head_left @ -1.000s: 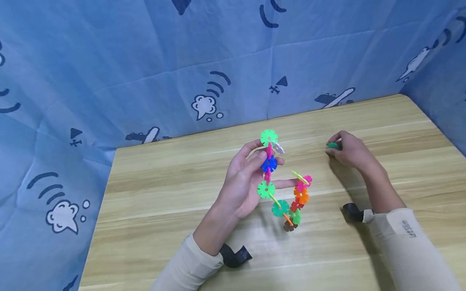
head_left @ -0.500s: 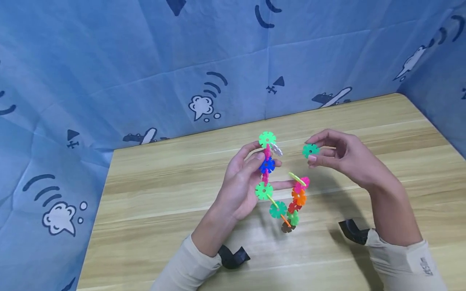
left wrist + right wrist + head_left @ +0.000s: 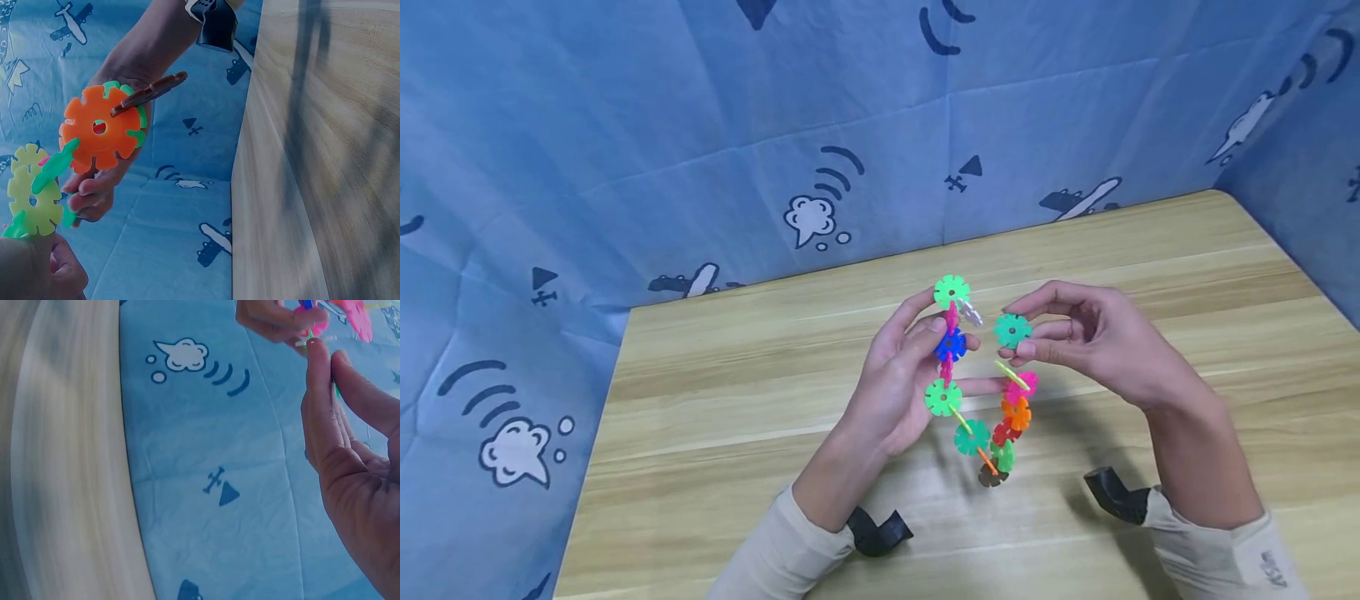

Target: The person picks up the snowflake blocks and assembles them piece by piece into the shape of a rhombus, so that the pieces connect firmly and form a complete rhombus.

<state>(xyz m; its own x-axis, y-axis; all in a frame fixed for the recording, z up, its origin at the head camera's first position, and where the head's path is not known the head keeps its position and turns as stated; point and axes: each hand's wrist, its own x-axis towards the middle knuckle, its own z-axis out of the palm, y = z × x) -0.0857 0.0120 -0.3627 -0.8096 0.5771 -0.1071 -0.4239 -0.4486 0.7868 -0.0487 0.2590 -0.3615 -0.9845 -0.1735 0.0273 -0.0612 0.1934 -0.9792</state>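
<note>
My left hand (image 3: 898, 375) holds up a curved chain of notched plastic discs, its thumb at the blue disc (image 3: 951, 343). A light green disc (image 3: 952, 292) tops the chain, with a white disc (image 3: 970, 312) slanting off beside it. The chain dips to a brown disc (image 3: 993, 475) and climbs through an orange disc (image 3: 1017, 412) to a pink disc (image 3: 1022, 387) and a yellow-green one at its other end. Between thumb and fingers, my right hand (image 3: 1097, 337) pinches a loose teal disc (image 3: 1012, 331), just right of the white disc. In the left wrist view an orange disc (image 3: 94, 134) appears large.
Both hands are above a light wood-grain table (image 3: 715, 467). A blue printed cloth (image 3: 700, 150) hangs behind it and along the sides. Black curved pieces (image 3: 880, 533) stick out from both cuffs.
My right hand has lifted the teal disc from the table and carried it left to the chain, turning its flat face into view. My left hand and the chain have hardly moved.
</note>
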